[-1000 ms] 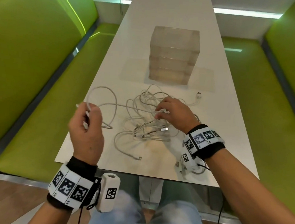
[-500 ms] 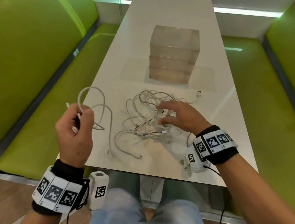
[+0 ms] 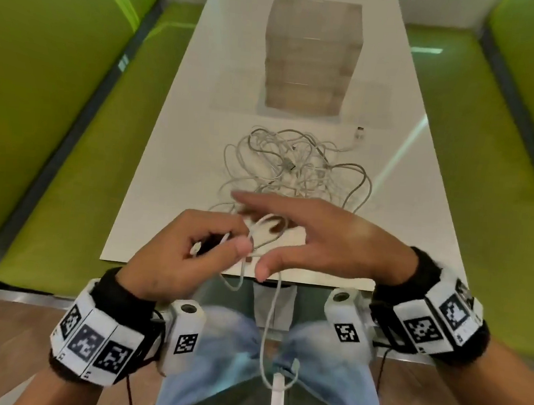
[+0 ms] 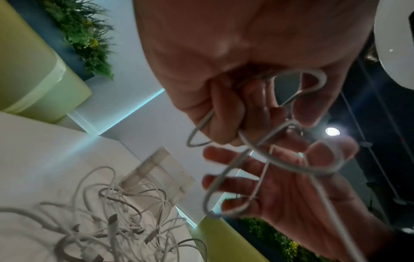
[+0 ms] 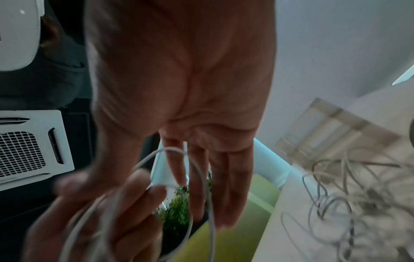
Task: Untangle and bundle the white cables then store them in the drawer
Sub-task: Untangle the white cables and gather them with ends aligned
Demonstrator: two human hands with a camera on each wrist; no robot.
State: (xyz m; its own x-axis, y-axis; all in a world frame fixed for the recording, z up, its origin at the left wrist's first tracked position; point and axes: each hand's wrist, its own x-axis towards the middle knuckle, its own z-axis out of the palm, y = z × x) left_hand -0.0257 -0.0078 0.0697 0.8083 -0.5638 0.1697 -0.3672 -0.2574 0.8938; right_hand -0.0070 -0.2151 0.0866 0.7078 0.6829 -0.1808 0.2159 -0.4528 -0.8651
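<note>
Over the white table [image 3: 174, 150], the left hand [image 3: 185, 253] pinched one thin white cable [image 3: 271, 314] hanging straight down, the open right hand [image 3: 320, 235] just beside its loops.

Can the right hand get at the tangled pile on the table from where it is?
Probably yes. The right hand is open, holding nothing, and the tangled pile lies just beyond its fingertips with nothing between; only the cable gripped by the left hand loops near it.

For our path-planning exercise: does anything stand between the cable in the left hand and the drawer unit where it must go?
Yes. The tangled cable pile lies on the table directly between the held cable in the left hand and the drawer unit, whose drawers look closed. The open right hand is beside it.
</note>
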